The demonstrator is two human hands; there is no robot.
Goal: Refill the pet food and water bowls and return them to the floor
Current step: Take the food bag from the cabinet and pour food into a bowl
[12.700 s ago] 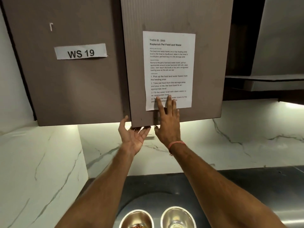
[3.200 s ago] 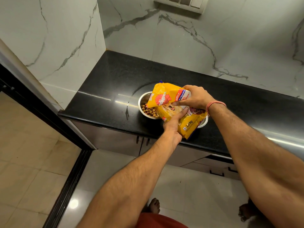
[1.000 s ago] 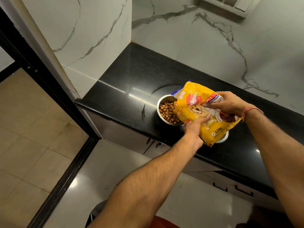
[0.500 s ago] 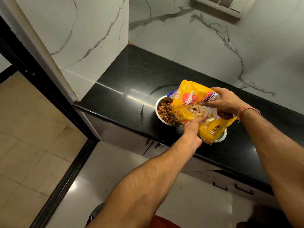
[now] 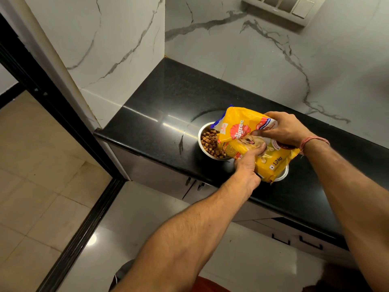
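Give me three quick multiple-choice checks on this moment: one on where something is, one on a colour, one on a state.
1. Where do the bowls stand?
A. on the floor
B. on the black counter
C. in a sink

2. What colour is most of the food bag?
A. yellow
B. green
C. white

3. What does the left bowl hold?
A. water
B. nothing
C. brown kibble

Answers:
B: the left bowl and the right bowl's rim sit on the black counter.
A: the food bag, held by the left hand and right hand, is mainly yellow.
C: brown kibble shows in it.
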